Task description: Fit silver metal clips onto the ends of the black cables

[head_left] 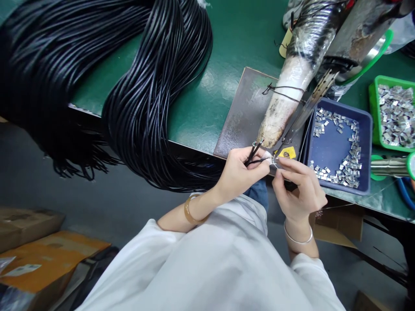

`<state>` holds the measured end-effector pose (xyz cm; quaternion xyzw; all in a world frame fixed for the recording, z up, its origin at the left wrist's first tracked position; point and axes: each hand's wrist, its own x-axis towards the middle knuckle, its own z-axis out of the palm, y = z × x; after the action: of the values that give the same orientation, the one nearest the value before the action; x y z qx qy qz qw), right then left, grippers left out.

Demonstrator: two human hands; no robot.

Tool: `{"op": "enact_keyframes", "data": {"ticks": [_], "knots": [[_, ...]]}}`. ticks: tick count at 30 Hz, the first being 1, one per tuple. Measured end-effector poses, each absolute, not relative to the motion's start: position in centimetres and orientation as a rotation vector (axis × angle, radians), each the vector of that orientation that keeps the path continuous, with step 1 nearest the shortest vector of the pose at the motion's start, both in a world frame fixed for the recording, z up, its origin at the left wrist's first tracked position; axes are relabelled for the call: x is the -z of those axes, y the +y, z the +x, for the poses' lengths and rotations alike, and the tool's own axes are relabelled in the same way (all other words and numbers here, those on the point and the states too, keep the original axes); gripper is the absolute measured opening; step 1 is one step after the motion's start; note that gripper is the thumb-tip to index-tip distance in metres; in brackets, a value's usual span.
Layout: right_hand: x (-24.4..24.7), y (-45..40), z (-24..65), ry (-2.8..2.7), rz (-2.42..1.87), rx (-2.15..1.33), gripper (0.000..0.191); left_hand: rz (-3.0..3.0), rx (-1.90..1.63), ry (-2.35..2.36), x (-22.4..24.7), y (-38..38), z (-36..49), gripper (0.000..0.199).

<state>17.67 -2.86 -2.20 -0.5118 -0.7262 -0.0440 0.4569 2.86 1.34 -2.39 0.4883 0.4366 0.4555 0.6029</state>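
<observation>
My left hand [238, 170] is closed around several black cables [253, 151], with their bare ends sticking up and right past the fingers. White wrapping covers a fingertip. Close to its right, my right hand [301, 185] pinches a thin silvery wire [276, 164], which looks like solder. Between the two hands sits a small shiny metal piece [273, 160], its details too small to make out. Just above the fingertips ends the thin tip of a soldering iron [319, 93], which is mounted at a slant with a perforated metal barrel.
Large bundles of black cable [145, 86] hang over the green table [233, 34] at left. To the right, a blue tray [333, 149] and a green basket [378, 112] hold small metal parts. A plastic-wrapped tube [292, 82] slants above a grey plate [240, 108]. Cardboard boxes [58, 255] stand below.
</observation>
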Motion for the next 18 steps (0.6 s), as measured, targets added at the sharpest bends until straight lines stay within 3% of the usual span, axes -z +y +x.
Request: {"op": "enact_keyframes", "data": {"ticks": [18], "knots": [[1.67, -2.62, 17.68, -1.709, -1.309, -0.020, 0.017, 1.090, -0.994, 0.965, 1.94, 0.73, 2.79, 0.010]]}}
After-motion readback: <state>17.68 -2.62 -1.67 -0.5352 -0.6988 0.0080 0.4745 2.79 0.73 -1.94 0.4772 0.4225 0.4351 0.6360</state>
